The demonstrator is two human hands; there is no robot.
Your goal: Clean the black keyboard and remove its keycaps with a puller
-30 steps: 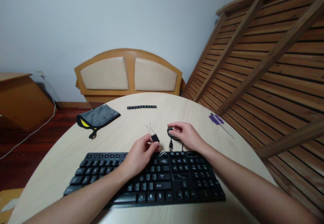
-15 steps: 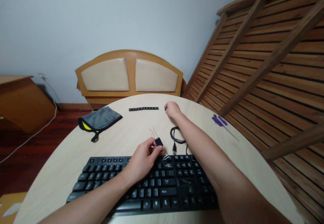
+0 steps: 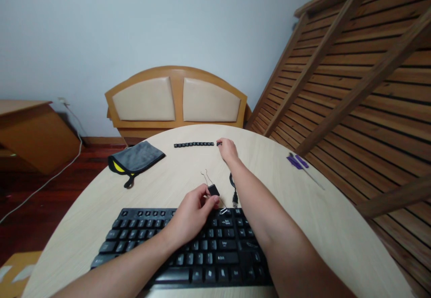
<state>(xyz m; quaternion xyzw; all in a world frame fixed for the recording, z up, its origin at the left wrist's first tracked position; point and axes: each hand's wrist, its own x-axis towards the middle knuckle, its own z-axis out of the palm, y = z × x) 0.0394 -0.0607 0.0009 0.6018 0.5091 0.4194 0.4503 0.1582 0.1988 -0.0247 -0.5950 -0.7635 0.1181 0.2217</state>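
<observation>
My left hand [image 3: 197, 210] is closed on a keycap puller [image 3: 213, 190] with a black grip and wire loops at both ends, held over the top edge of a black keyboard [image 3: 215, 257]. Farther off, my right hand [image 3: 228, 149] pinches a small black keycap [image 3: 219, 143] at the tabletop. That keycap sits just right of the end of a straight row of keycaps [image 3: 193, 144]. Along the keyboard's top row, several key positions are bare. My right forearm covers the keyboard's right side and part of the cable.
A grey cloth [image 3: 138, 159] with yellow inside lies at the table's left. A black USB cable [image 3: 235, 195] is behind the keyboard. To the right lies a brush-like tool [image 3: 305, 168] with purple pieces [image 3: 296, 161]. The round table [image 3: 336, 244] stands near a wooden headboard [image 3: 178, 96].
My right hand has moved slightly closer to the end of the keycap row with the keycap in its fingers. My left hand keeps its hold on the puller. The view has shifted a little.
</observation>
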